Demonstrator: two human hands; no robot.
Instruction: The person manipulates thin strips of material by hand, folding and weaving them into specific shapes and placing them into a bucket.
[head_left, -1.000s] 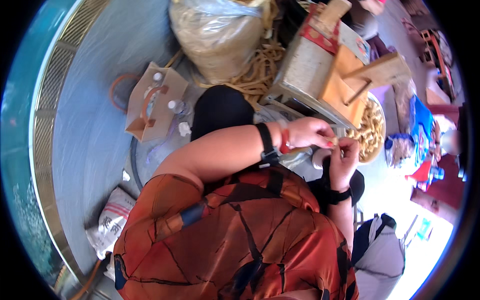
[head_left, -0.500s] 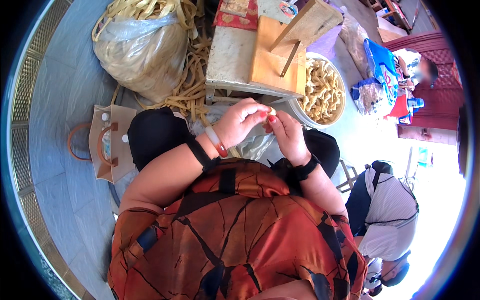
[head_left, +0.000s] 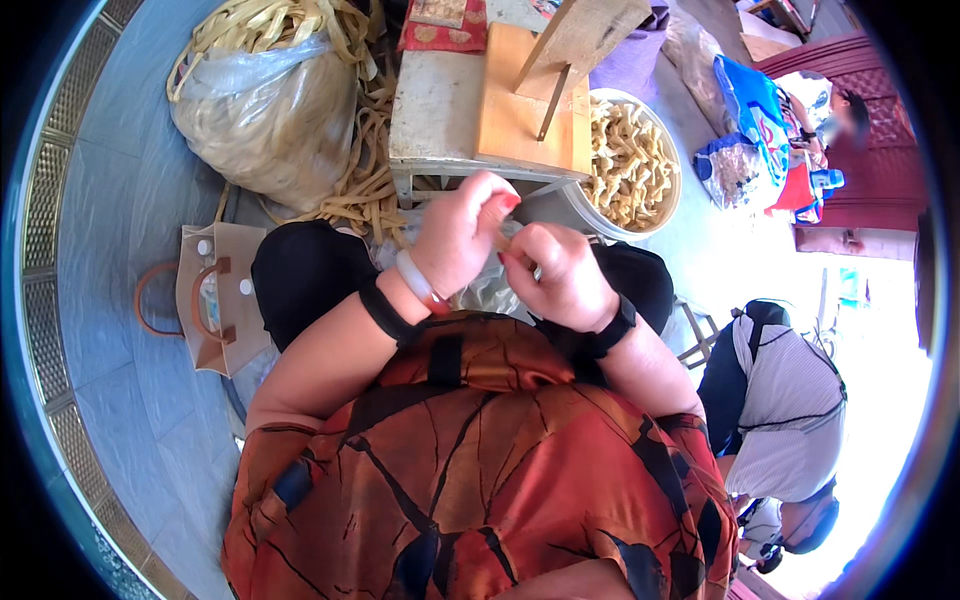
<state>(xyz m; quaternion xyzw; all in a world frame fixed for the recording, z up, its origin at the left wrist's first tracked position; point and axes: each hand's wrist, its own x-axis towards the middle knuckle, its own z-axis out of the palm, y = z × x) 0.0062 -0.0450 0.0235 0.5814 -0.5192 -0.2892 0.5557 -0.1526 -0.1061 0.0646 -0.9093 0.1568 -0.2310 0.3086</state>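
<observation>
My left hand (head_left: 462,230) and my right hand (head_left: 556,272) meet over my lap, fingers curled together around a thin pale strip (head_left: 505,243) that shows only as a short piece between them. The left wrist wears a pale bangle and a black band, the right a black band. Just beyond the hands stands a low wooden bench (head_left: 440,105) with an upright wooden block and peg (head_left: 560,50). Right of it sits a white basin (head_left: 665,150) filled with several knotted pale pieces.
A clear bag stuffed with pale strips (head_left: 265,110) lies at the upper left, loose strips (head_left: 365,185) trailing beside it. A tan handbag (head_left: 210,300) rests on the blue floor at left. A person in a striped top (head_left: 780,400) crouches at right; bags lie beyond.
The view has swung so the bench and basin sit more centred. Both hands stay together on the strip, now slightly lower and closer to my body.
</observation>
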